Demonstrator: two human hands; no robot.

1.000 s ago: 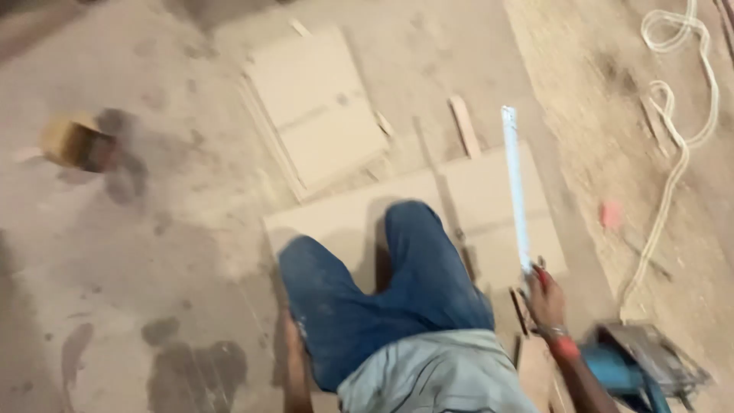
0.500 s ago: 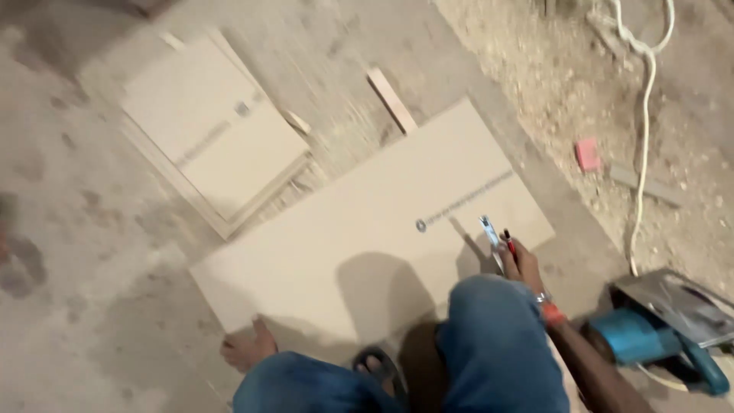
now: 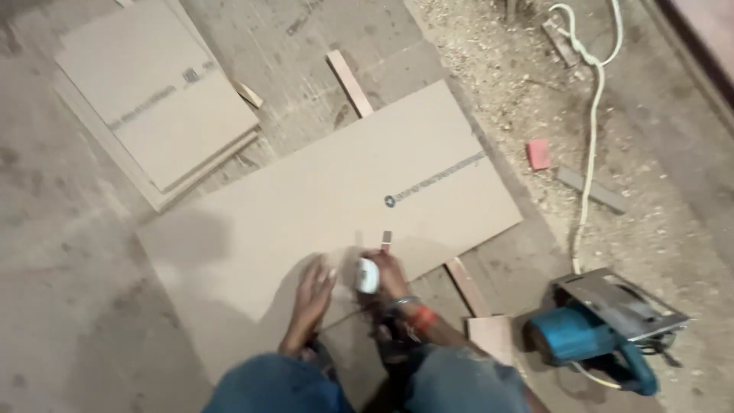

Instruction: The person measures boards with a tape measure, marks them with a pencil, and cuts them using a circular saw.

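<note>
Our right hand (image 3: 386, 271) has its fingers clamped on a white tape measure (image 3: 368, 275); our left hand (image 3: 312, 294) rests spread beside it on the board (image 3: 344, 191), whose long axis runs away up-right.

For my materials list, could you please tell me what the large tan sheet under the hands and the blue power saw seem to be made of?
Large tan sheet: likely fibreboard, matt, even brown, no grain visible. Blue power saw: seemingly plastic body with grey metal base plate, dully reflective.
</note>
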